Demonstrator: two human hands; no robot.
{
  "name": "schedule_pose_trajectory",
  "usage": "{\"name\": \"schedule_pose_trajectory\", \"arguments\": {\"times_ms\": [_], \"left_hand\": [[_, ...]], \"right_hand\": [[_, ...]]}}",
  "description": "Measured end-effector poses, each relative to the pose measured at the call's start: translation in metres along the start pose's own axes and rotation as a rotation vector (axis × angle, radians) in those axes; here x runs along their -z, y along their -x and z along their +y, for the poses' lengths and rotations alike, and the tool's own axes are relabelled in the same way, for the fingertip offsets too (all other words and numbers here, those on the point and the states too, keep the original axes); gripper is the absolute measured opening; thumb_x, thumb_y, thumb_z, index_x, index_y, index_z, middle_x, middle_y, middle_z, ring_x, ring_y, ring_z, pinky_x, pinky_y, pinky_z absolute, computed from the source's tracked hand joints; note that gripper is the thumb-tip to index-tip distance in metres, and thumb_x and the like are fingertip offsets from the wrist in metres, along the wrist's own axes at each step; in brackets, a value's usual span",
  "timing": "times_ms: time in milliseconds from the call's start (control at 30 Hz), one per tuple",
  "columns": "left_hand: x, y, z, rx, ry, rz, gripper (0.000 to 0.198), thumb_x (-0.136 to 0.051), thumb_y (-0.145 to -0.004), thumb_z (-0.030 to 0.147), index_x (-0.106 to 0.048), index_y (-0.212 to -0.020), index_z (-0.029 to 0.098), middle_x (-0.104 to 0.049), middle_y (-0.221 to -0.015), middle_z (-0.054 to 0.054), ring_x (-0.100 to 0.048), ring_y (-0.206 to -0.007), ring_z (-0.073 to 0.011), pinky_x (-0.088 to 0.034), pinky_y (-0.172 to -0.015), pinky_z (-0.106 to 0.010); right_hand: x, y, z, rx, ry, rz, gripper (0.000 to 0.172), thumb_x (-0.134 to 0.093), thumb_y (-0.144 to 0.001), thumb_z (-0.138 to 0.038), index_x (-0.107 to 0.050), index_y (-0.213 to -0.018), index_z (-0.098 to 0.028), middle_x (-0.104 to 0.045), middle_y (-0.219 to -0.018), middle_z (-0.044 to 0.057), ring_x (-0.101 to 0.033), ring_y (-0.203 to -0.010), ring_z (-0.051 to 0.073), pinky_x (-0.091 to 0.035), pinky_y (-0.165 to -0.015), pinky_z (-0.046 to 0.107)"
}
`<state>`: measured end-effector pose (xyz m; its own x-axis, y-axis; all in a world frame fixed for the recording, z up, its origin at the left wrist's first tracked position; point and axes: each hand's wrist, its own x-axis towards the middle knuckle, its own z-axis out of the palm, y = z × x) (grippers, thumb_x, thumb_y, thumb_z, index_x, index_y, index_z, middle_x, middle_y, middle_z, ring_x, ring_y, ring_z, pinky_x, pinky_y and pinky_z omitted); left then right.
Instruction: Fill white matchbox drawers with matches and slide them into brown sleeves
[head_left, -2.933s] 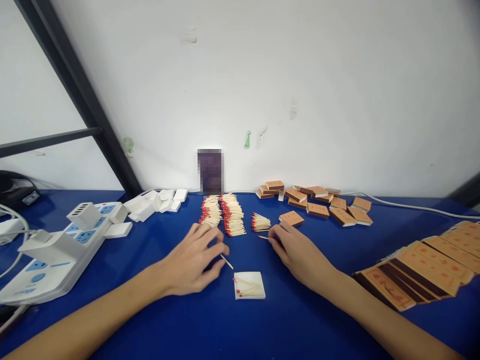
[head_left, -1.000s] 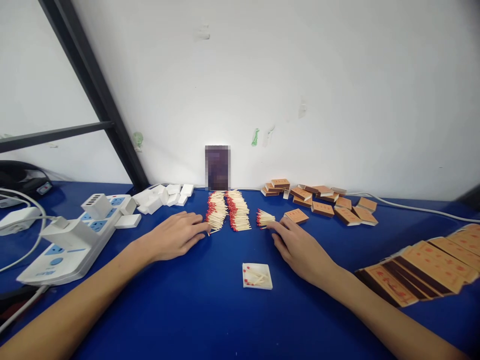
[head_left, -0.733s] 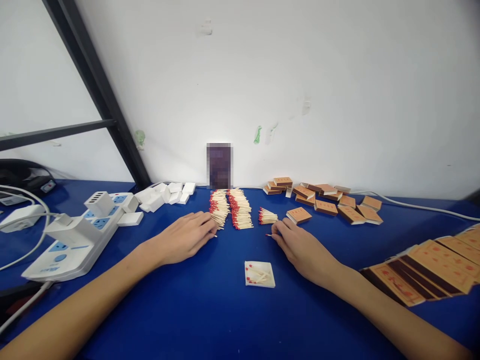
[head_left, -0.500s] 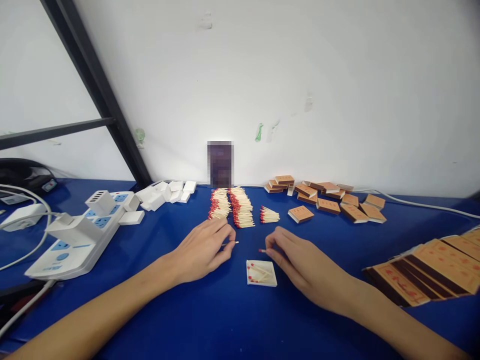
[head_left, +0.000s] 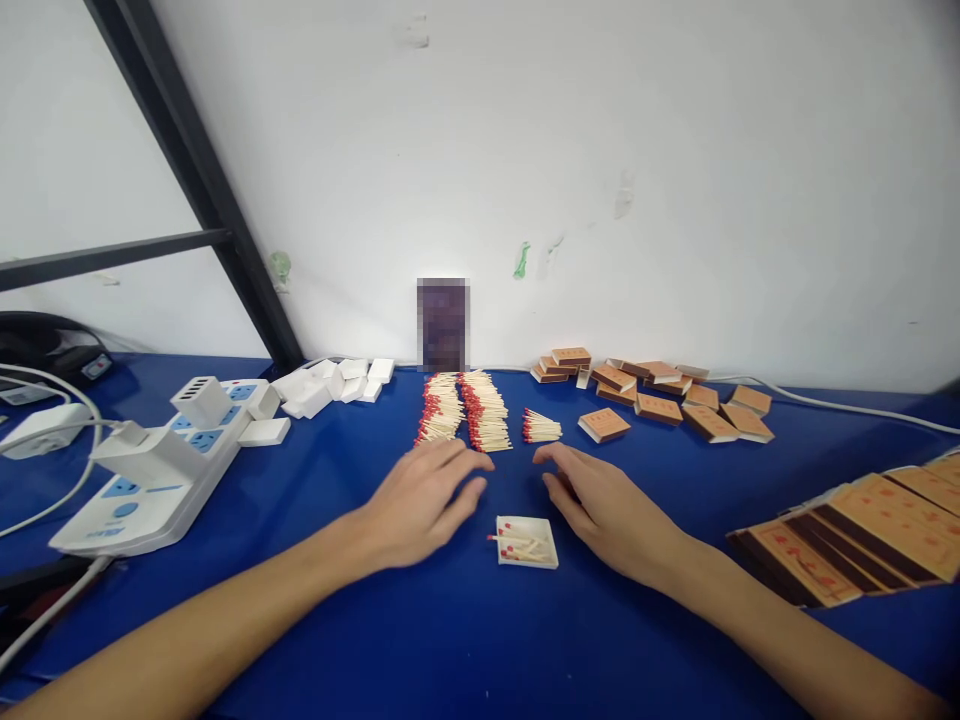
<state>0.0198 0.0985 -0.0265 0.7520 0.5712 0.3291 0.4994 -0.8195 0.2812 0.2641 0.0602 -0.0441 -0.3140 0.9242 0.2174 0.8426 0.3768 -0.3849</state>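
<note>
My left hand [head_left: 427,500] hovers over the blue table, thumb and fingers apart with nothing between them. Opposite it, my right hand [head_left: 600,505] is also open and holds nothing. Between and just below the hands lies a small white matchbox tray [head_left: 550,558] with several red-tipped matches [head_left: 527,545] in it. One match sticks out over the tray's left edge. Beyond my fingertips lie two long rows of matches, a left row [head_left: 442,405] and a right row [head_left: 487,412]. A smaller fanned bunch of matches [head_left: 541,427] lies to their right.
Closed matchboxes [head_left: 660,408] are scattered at the back right, and flattened matchbox sleeves [head_left: 862,535] overlap at the right. White trays [head_left: 322,388] pile up at the back left, near a power strip [head_left: 165,480] with chargers. A black metal frame [head_left: 195,170] rises at the left.
Both hands have let go of the matches they pinched, and their fingers have opened. More matches now lie in the tray, one poking past its left edge.
</note>
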Motion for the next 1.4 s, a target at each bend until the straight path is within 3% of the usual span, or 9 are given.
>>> {"name": "schedule_pose_trajectory", "arguments": {"times_ms": [133, 267, 400, 533, 767, 1000, 1167, 1400], "left_hand": [[0.020, 0.001, -0.039, -0.070, -0.225, -0.098, 0.018, -0.043, -0.094, 0.024, -0.059, -0.098, 0.019, -0.062, -0.096, -0.006, -0.054, -0.087, -0.0212, -0.040, -0.079, -0.037], [0.035, 0.004, -0.057, -0.075, -0.286, -0.166, 0.019, -0.043, -0.092, 0.023, -0.061, -0.099, 0.018, -0.060, -0.093, -0.006, -0.052, -0.085, -0.0202, -0.040, -0.080, -0.035], [0.039, 0.007, -0.057, -0.065, -0.288, -0.210, 0.018, -0.049, -0.090, 0.025, -0.063, -0.099, 0.019, -0.059, -0.094, -0.006, -0.053, -0.086, -0.0205, -0.039, -0.082, -0.035], [0.037, 0.007, -0.057, -0.074, -0.258, -0.241, 0.017, -0.047, -0.093, 0.024, -0.062, -0.101, 0.021, -0.060, -0.101, -0.005, -0.054, -0.090, -0.0204, -0.038, -0.082, -0.035], [0.032, 0.006, -0.059, -0.063, -0.246, -0.227, 0.018, -0.042, -0.098, 0.025, -0.058, -0.106, 0.022, -0.059, -0.103, -0.004, -0.054, -0.090, -0.0201, -0.036, -0.083, -0.035], [0.029, 0.004, -0.051, -0.086, -0.218, -0.191, 0.021, -0.037, -0.100, 0.024, -0.056, -0.094, 0.018, -0.056, -0.094, -0.005, -0.049, -0.083, -0.0190, -0.037, -0.077, -0.033], [0.029, 0.003, -0.038, -0.102, -0.152, -0.135, 0.019, -0.034, -0.100, 0.018, -0.052, -0.095, 0.017, -0.056, -0.096, -0.006, -0.048, -0.084, -0.0183, -0.039, -0.078, -0.032], [0.032, 0.004, -0.044, -0.127, -0.398, -0.161, 0.020, -0.040, -0.099, 0.032, -0.055, -0.101, 0.018, -0.053, -0.104, -0.008, -0.049, -0.087, -0.0210, -0.038, -0.079, -0.036]], "right_hand": [[-0.005, -0.012, 0.002, 0.059, 0.072, -0.028, 0.026, -0.034, -0.100, -0.024, -0.051, -0.119, -0.022, -0.063, -0.118, 0.009, -0.065, -0.096, 0.022, -0.050, -0.080, 0.035], [-0.009, -0.028, 0.001, 0.063, 0.136, -0.075, 0.023, -0.037, -0.100, -0.025, -0.053, -0.115, -0.021, -0.066, -0.111, 0.008, -0.065, -0.096, 0.022, -0.049, -0.079, 0.034], [-0.013, -0.036, 0.002, 0.030, 0.176, -0.103, 0.019, -0.037, -0.100, -0.028, -0.054, -0.105, -0.021, -0.068, -0.099, 0.006, -0.065, -0.089, 0.022, -0.047, -0.072, 0.031], [-0.014, -0.037, 0.003, -0.008, 0.203, -0.110, 0.018, -0.037, -0.101, -0.031, -0.051, -0.108, -0.022, -0.069, -0.097, 0.006, -0.066, -0.084, 0.022, -0.044, -0.068, 0.031], [-0.010, -0.041, -0.004, -0.066, 0.211, -0.144, 0.017, -0.036, -0.101, -0.029, -0.051, -0.107, -0.021, -0.070, -0.097, 0.006, -0.066, -0.087, 0.024, -0.040, -0.066, 0.030], [-0.009, -0.045, -0.003, -0.046, 0.196, -0.158, 0.020, -0.032, -0.102, -0.028, -0.050, -0.100, -0.020, -0.068, -0.095, 0.007, -0.064, -0.086, 0.022, -0.037, -0.065, 0.029], [0.005, -0.027, -0.006, 0.006, 0.076, -0.216, 0.020, -0.030, -0.102, -0.030, -0.047, -0.095, -0.022, -0.065, -0.086, 0.004, -0.060, -0.076, 0.020, -0.036, -0.061, 0.029], [0.031, 0.004, -0.029, 0.067, -0.097, -0.360, 0.022, -0.034, -0.101, -0.033, -0.048, -0.088, -0.023, -0.062, -0.079, 0.001, -0.055, -0.068, 0.017, -0.037, -0.059, 0.028]]}}
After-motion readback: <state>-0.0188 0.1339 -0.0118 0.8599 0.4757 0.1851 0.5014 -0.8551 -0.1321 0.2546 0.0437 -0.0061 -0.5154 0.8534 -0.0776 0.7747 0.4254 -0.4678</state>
